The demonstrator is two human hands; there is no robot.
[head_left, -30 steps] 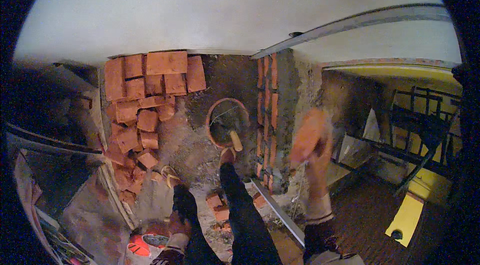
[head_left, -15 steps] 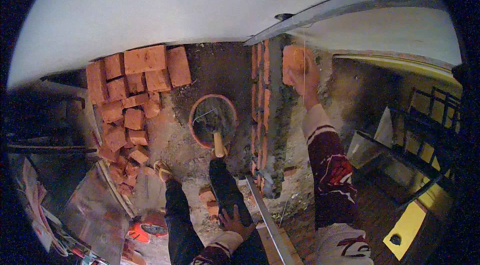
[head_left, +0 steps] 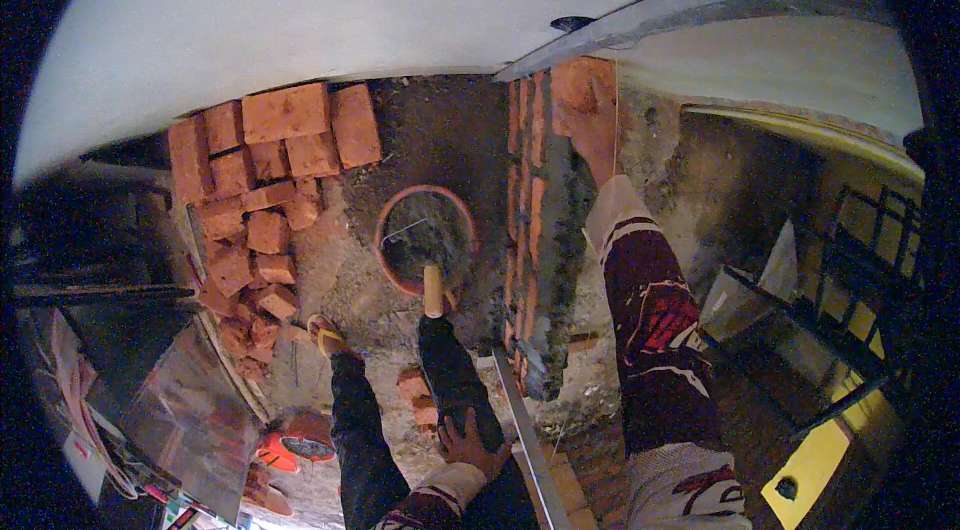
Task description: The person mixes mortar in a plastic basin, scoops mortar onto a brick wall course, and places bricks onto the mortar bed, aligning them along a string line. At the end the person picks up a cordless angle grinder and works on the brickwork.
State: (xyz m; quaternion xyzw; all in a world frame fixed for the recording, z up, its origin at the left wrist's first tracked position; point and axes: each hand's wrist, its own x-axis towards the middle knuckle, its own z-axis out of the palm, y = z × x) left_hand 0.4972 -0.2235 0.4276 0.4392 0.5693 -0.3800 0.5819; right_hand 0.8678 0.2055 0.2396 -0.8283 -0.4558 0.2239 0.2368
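My right hand (head_left: 590, 135) grips an orange brick (head_left: 582, 85) at the far end of a low brick wall, on its grey mortar (head_left: 550, 260). A thin string (head_left: 616, 145) runs close by that arm. My left hand (head_left: 465, 445) rests open on my right thigh, fingers spread. Between the wall and my feet stands a round bucket (head_left: 468, 230) of grey mortar, a tool with a pale wooden handle (head_left: 433, 290) lying over its near rim.
Loose bricks (head_left: 285, 115) are piled at the left; a red container (head_left: 275, 450) sits below them. A long metal bar (head_left: 530, 430) lies beside my right leg. Dark metal frames (head_left: 860, 280) stand at the right. A grey beam (head_left: 700, 20) crosses the upper right.
My right hand has carried the brick forward to the wall's far end, moving up in the view. My left hand has shifted onto my right thigh and stays there.
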